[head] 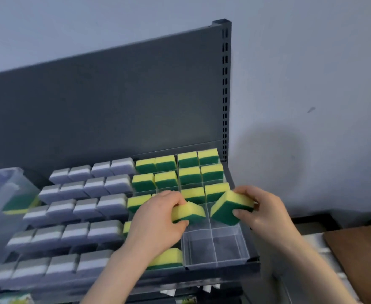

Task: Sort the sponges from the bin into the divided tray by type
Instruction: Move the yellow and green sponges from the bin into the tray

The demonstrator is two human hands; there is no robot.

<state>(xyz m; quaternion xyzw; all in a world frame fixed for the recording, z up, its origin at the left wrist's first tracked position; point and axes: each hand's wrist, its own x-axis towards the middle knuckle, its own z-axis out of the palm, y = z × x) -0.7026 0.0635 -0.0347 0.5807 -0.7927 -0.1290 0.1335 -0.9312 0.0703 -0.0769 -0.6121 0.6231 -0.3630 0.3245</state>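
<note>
A clear divided tray (244,256) lies on a dark shelf. Its left compartments hold several grey-and-white sponges (96,186). Its right compartments hold several yellow-and-green sponges (189,160). My left hand (158,222) grips a yellow-and-green sponge (191,210), tilted above a tray compartment. My right hand (261,210) grips a second yellow-and-green sponge (228,209), tilted over the neighbouring compartment to the right. Two compartments at the tray's front right corner hold nothing. One more yellow-and-green sponge (169,258) sits in a front compartment beneath my left forearm.
A clear plastic bin (2,194) stands at the left with a yellow-and-green sponge (18,205) inside. The shelf's dark back panel (114,106) rises behind the tray, with a slotted upright (225,84) at its right. A brown board (360,255) lies lower right.
</note>
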